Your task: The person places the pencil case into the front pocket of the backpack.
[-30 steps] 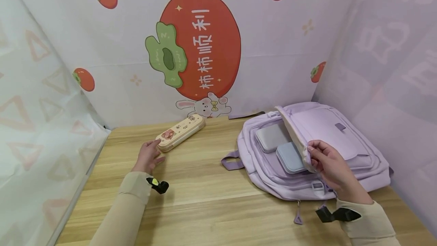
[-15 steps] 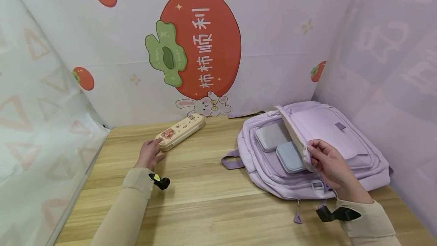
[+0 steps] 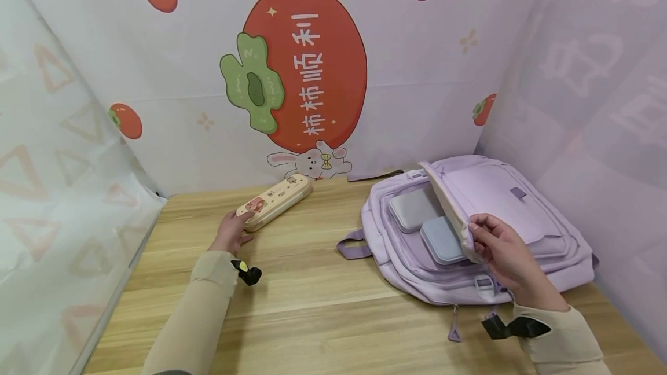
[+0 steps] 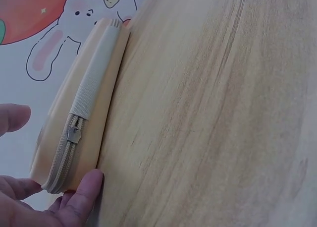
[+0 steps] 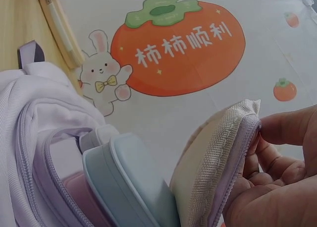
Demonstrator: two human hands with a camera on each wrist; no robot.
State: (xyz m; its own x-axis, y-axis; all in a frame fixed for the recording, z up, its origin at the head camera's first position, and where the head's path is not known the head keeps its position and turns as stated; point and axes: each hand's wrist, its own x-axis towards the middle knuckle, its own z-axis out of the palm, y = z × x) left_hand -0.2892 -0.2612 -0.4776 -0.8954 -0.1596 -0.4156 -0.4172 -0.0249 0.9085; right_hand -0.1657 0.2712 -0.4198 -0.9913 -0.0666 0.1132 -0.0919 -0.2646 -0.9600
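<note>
My left hand is at the near end of a cream zippered pencil case printed with cartoon bears. In the left wrist view its fingers stand apart around the case's end, with one fingertip held off the case. On the right, my right hand pinches the edge of the front pocket flap of a lilac backpack, holding it raised. Inside the pocket lie a grey zip case and a light blue zip case, partly hidden by the flap.
The wooden table meets a white cloth backdrop with a persimmon print. A purple strap loop sticks out from the backpack's left side. A zipper pull hangs toward the front edge.
My left hand has edged slightly forward and right, its fingers reaching further over the pencil case's end. The case, the backpack and my right hand look unmoved.
</note>
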